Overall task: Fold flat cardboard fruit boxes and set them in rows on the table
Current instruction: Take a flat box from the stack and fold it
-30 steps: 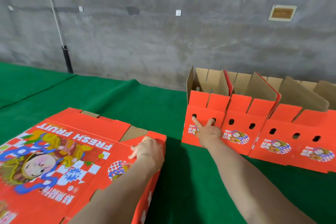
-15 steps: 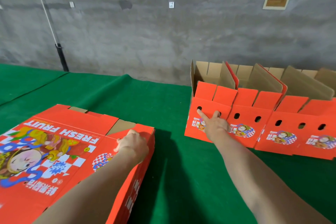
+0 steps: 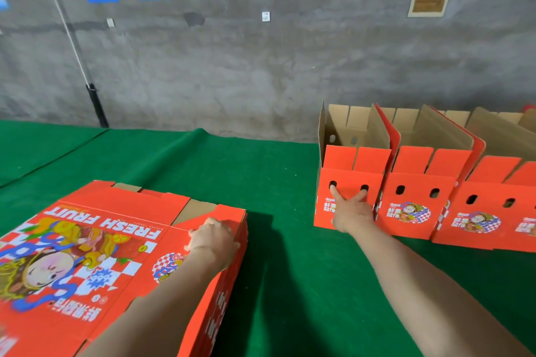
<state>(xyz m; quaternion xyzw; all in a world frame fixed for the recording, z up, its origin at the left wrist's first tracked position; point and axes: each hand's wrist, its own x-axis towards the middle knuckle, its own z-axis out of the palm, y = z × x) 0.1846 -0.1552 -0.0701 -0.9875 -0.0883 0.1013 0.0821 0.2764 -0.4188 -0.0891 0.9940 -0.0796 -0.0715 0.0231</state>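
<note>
Left hand [image 3: 213, 236] lies on the stack of flat red printed cardboard fruit boxes [image 3: 87, 255] at near left of the green table [image 3: 275, 284], grip curled over the stack's far right corner. Right hand [image 3: 352, 213] reaches to the leftmost folded red open-top cardboard box [image 3: 348, 162]; grip wide, two straight spread fingers at its front holes. Box stands upright, touching the row of other folded red boxes [image 3: 417, 182] on its right, by the wall.

stack of flat red boxes [image 3: 87, 240] lying print side up, near left. folded boxes [image 3: 417, 211] upright, top flaps open, touching, row at far right.
</note>
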